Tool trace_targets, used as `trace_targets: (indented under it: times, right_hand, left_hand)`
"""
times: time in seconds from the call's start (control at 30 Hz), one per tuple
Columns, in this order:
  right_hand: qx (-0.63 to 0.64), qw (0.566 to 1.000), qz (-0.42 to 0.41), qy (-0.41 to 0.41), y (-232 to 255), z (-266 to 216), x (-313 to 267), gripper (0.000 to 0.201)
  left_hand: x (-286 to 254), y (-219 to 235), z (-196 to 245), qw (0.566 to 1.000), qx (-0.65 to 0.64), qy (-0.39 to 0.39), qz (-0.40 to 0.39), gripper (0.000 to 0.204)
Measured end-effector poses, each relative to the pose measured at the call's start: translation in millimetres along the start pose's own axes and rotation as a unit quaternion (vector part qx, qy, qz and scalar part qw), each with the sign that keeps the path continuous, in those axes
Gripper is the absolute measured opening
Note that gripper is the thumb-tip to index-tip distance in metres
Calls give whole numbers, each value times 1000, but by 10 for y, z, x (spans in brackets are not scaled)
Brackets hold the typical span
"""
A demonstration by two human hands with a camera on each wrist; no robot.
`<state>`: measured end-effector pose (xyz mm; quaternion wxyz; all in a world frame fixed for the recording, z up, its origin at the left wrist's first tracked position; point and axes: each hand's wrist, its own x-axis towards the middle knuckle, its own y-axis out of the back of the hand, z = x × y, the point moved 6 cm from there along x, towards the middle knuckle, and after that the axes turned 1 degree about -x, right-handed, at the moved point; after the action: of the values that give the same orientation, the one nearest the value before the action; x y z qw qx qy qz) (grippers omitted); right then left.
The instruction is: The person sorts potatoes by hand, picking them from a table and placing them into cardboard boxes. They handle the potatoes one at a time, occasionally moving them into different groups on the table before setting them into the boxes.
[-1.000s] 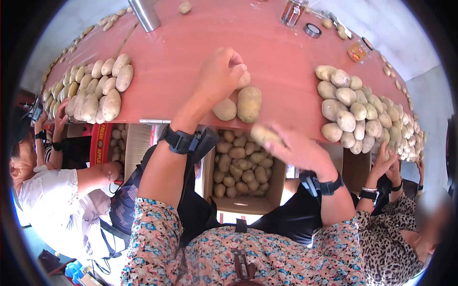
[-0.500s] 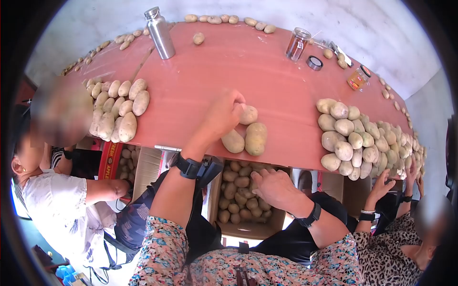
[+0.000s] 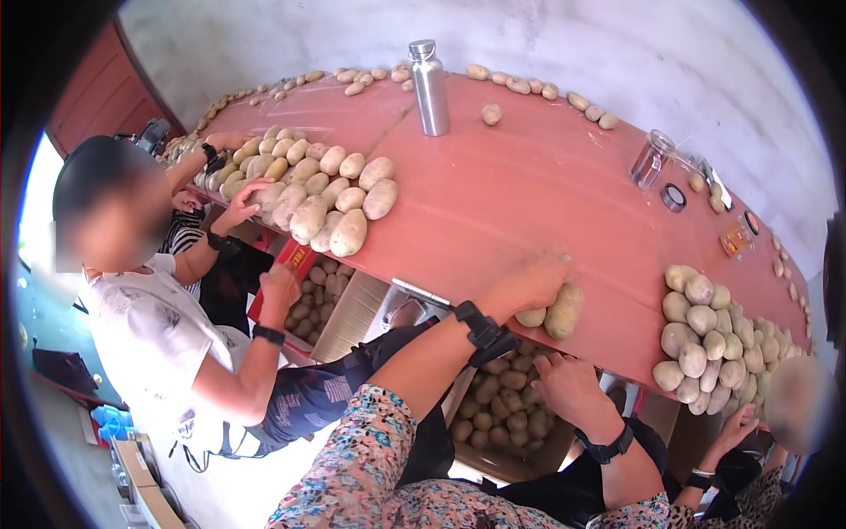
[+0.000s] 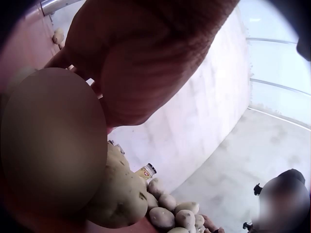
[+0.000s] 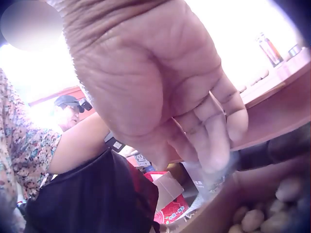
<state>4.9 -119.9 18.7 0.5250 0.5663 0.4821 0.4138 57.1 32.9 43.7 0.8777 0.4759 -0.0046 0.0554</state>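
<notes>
My left hand (image 3: 539, 280) is at the table's near edge, blurred, right over two potatoes. The longer potato (image 3: 565, 311) lies under its fingers, and a paler one (image 3: 530, 317) peeks out below the wrist. In the left wrist view a potato (image 4: 121, 194) shows beneath the left hand (image 4: 141, 58); a blurred oval hides much there, and I cannot tell whether the fingers grip anything. My right hand (image 3: 573, 388) hovers over a cardboard box of potatoes (image 3: 502, 410) below the table. Its fingers (image 5: 214, 141) bend loosely with nothing in them in the right wrist view.
Potato piles stand on the red table (image 3: 493, 203), one left (image 3: 326, 189) and one right (image 3: 714, 339). A steel bottle (image 3: 429, 88), a glass jar (image 3: 652, 159) and a small jar (image 3: 738, 236) stand farther back. People sit on both sides; a red box (image 3: 304, 291) is left.
A second ago my right hand held a potato over the box; its fingers are empty now. The head view has turned left. My left hand has stayed by the potatoes.
</notes>
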Motion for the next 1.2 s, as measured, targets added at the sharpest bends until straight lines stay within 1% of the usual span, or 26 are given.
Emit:
trace_targets:
  times: [0.07, 0.1, 0.17, 0.2, 0.27, 0.3, 0.37, 0.4, 0.47, 0.5, 0.53, 0.57, 0.6, 0.63, 0.67, 0.7, 0.77, 0.83, 0.9, 0.93, 1.0, 1.03, 1.07, 1.13, 1.17, 1.2]
  right_hand:
    - [-13, 1000, -10, -7, -43, 35, -10, 24]
    - [-14, 1000, -10, -6, -54, 53, -8, 24]
    - [-10, 1000, 29, 0, -18, 74, 9, 23]
    - [-10, 1000, 30, 2, 23, 63, 15, 23]
    - [62, 997, -7, -38, 125, 88, 33, 21]
    - [62, 997, -7, -37, 168, 84, 35, 21]
    - [74, 995, -12, -64, 242, 120, 41, 20]
    - [73, 995, -13, -63, 302, 132, 47, 20]
    - [42, 994, -15, -101, 397, 215, 41, 20]
    - [41, 994, -16, -100, 387, 246, 30, 20]
    - [77, 992, 46, -92, 440, 310, 13, 19]
    - [113, 984, 107, -83, 508, 371, -27, 18]
    - [111, 985, 106, -80, 525, 418, -60, 18]
    - [164, 970, 169, -66, 618, 460, -108, 17]
    - [216, 947, 234, -51, 714, 495, -153, 16]
    - [216, 946, 236, -50, 766, 503, -170, 16]
    - [259, 925, 243, -138, 859, 616, -245, 15]
    - [252, 926, 240, -143, 960, 612, -284, 15]
    - [245, 928, 238, -147, 984, 637, -316, 15]
    - [207, 934, 266, -121, 961, 652, -336, 16]
    - [162, 932, 316, -71, 863, 667, -377, 16]
    - [155, 928, 334, -54, 839, 697, -402, 16]
    - [156, 931, 325, -61, 838, 709, -432, 17]
    - [153, 937, 303, -80, 803, 750, -396, 18]
    - [149, 941, 291, -83, 758, 771, -390, 18]
    - [151, 942, 283, -97, 721, 799, -399, 18]
  left_hand:
    - [14, -29, 0, 999, 3, -30, 10, 37]
    - [22, -75, -26, 1000, 3, -29, 11, 37]
    - [32, -83, -57, 996, -2, -50, 71, 34]
    - [32, -55, -34, 996, -1, -49, 73, 34]
    - [51, -43, -16, 998, 32, -26, 46, 31]
    - [66, -94, -41, 998, 31, -25, 46, 31]
    - [98, -125, -98, 990, 52, -18, 128, 27]
    - [129, -143, -83, 990, 51, -17, 129, 27]
    - [144, -115, -131, 975, 115, 66, 178, 29]
    - [159, -128, -161, 975, 114, 67, 178, 29]
    - [169, -56, -181, 971, 5, 30, 235, 27]
    - [153, -4, -188, 952, -104, -8, 289, 25]
    - [57, 104, -82, 951, -104, -6, 293, 25]
    - [-75, 167, -7, 911, -362, 40, 192, 28]
    - [-196, 133, 86, 801, -589, 81, 75, 32]
    - [-308, 142, 115, 802, -587, 80, 76, 32]
    - [-577, 25, 303, 716, -696, 39, 37, 34]
    - [-865, -212, 408, 731, -679, 65, -18, 35]
    - [-1137, -570, 465, 720, -676, 127, -86, 32]
    - [-1240, -730, 469, 722, -675, 127, -86, 32]
    - [-1456, -1317, 414, 624, -725, 239, -169, 30]
    - [-1507, -1684, 238, 574, -745, 283, -186, 29]
    - [-1605, -2128, 64, 518, -761, 330, -209, 29]
    - [-1887, -2742, -369, 519, -682, 493, -154, 31]
    - [-2000, -3216, -855, 692, -613, 347, -161, 34]
    - [-2066, -3515, -1128, 828, -512, 173, -151, 37]
